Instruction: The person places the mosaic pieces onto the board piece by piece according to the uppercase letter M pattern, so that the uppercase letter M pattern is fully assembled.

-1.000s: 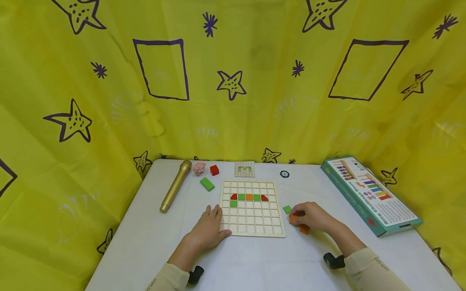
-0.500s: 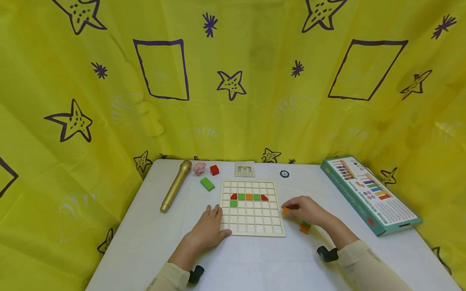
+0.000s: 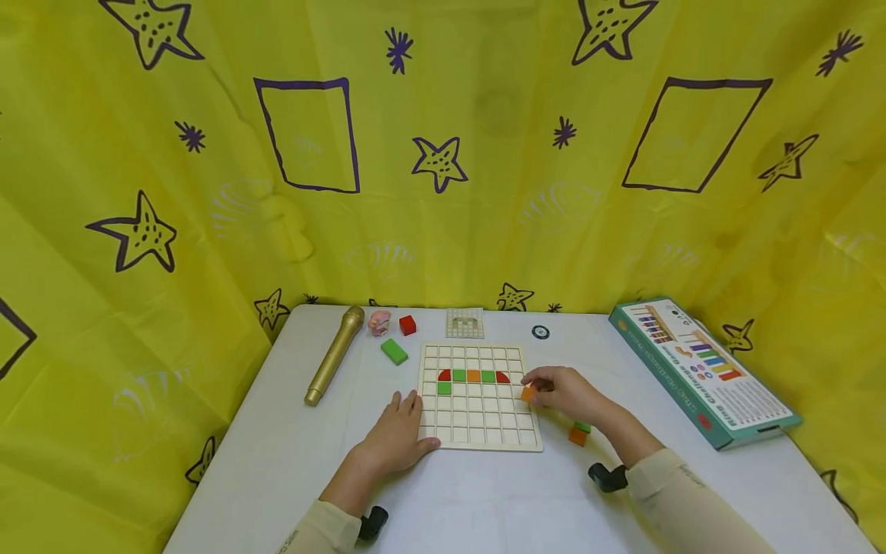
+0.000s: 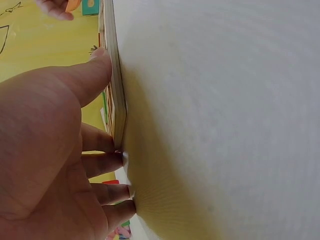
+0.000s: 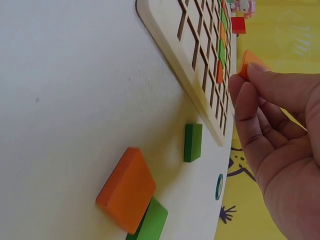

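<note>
On the wooden grid board (image 3: 484, 425), a row holds a red rounded tile (image 3: 445, 375), green tiles, an orange tile (image 3: 474, 375) and another red rounded tile (image 3: 503, 377). One green tile (image 3: 444, 388) lies below the row's left end. My left hand (image 3: 391, 440) rests at the board's left side, thumb touching its near edge, other fingers extended. Between thumb and fingers, my right hand (image 3: 573, 396) pinches an orange square tile (image 3: 528, 394) above the board's right edge. Beside the board lie a loose orange tile (image 5: 129, 190) and green tiles (image 5: 192, 142).
A pattern card (image 3: 465, 322) and a round dark disc (image 3: 541, 332) lie behind the board. At left are a gold microphone (image 3: 334, 355), a pink figure (image 3: 378, 322), a red cube (image 3: 408, 325) and a green block (image 3: 394, 351). A game box (image 3: 702, 369) lies at right.
My right hand has carried the orange tile leftward from the loose tiles to above the board's right edge. A loose green tile beside the remaining orange one has come into view. My left hand stays put.
</note>
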The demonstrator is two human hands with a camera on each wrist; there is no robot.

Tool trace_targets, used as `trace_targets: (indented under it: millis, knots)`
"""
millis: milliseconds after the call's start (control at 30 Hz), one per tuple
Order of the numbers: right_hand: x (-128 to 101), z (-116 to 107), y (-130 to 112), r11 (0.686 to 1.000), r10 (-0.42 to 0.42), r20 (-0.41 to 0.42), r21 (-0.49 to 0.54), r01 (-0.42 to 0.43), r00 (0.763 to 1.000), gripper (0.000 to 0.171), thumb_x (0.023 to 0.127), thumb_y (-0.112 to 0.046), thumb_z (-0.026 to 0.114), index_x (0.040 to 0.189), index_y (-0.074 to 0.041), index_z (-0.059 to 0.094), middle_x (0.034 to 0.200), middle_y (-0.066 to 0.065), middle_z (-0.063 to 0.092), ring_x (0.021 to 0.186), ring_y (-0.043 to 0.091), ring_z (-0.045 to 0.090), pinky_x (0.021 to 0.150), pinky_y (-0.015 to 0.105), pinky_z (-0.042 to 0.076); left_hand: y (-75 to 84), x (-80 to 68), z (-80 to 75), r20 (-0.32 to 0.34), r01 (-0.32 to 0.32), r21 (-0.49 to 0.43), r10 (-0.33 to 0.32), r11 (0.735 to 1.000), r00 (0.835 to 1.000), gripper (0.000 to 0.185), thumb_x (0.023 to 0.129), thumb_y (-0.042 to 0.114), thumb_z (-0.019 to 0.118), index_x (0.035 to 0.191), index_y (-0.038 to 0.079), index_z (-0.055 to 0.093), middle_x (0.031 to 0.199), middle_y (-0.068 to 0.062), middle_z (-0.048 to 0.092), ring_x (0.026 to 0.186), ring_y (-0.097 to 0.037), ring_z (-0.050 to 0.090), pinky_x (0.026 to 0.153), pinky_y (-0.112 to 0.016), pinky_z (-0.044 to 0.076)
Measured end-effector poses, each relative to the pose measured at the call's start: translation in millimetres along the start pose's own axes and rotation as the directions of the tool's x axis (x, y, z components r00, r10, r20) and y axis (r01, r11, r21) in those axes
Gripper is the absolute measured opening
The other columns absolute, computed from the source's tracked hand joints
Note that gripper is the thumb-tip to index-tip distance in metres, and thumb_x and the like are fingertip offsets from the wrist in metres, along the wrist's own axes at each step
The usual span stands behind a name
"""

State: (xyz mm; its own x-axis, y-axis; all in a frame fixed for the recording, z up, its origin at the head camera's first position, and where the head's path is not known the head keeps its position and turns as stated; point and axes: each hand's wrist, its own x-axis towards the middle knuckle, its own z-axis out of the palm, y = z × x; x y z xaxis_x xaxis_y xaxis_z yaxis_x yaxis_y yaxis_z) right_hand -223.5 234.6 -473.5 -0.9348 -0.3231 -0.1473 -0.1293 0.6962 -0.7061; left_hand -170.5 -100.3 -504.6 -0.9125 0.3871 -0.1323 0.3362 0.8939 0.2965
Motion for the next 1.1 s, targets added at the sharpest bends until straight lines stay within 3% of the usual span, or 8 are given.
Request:
trace_targets:
  millis: [233, 500, 833, 1100]
  knots:
    - [8.8, 6.3, -11.4, 1.000, -0.025, -0.020, 0.012, 0.026, 0.999, 0.014, 0.091, -0.008, 0.074, 0.104, -0.012, 0.070, 0.091, 0.001, 0.063, 0.087, 0.021, 0.055, 0.076, 0.032, 0.051, 0.4, -0.7, 0.4, 0.009, 0.014, -0.004, -0.014, 1.000, 1.000, 0.088, 0.094, 0.052, 0.064, 0.150, -0.010, 0.036, 0.158, -0.024, 0.033, 0.146, -0.049, 0.023, 0.117, -0.052, 0.027]
    - [19.6, 15.7, -21.6, 0.998, -0.064, -0.025, -0.002, 0.064, 0.998, 0.011, 0.091, -0.009, 0.075, 0.099, -0.014, 0.071, 0.097, -0.001, 0.066, 0.087, 0.019, 0.059, 0.078, 0.031, 0.052, 0.0, 0.9, 1.6, 0.013, 0.020, -0.005, -0.020, 1.000, 1.000, 0.088, 0.095, 0.053, 0.063, 0.152, -0.008, 0.034, 0.159, -0.023, 0.031, 0.147, -0.048, 0.022, 0.118, -0.051, 0.027]
    - [29.8, 27.9, -37.6, 0.985, -0.170, 0.006, -0.012, 0.170, 0.985, 0.008, 0.092, -0.008, 0.073, 0.099, -0.011, 0.072, 0.094, -0.003, 0.065, 0.085, 0.016, 0.060, 0.080, 0.035, 0.052, 0.7, 0.6, -0.5, 0.012, 0.017, -0.006, -0.017, 1.000, 1.000, 0.087, 0.095, 0.052, 0.063, 0.152, -0.009, 0.034, 0.159, -0.023, 0.032, 0.147, -0.048, 0.023, 0.118, -0.051, 0.026]
    - [38.3, 38.8, -44.4, 0.982, -0.187, 0.029, 0.020, 0.187, 0.982, 0.008, 0.093, -0.006, 0.072, 0.100, -0.009, 0.073, 0.094, -0.003, 0.067, 0.087, 0.015, 0.060, 0.082, 0.032, 0.053, 0.1, 0.3, 0.6, 0.015, 0.022, -0.016, -0.022, 1.000, 1.000, 0.088, 0.094, 0.053, 0.063, 0.152, -0.008, 0.035, 0.159, -0.023, 0.032, 0.147, -0.048, 0.022, 0.118, -0.051, 0.027]
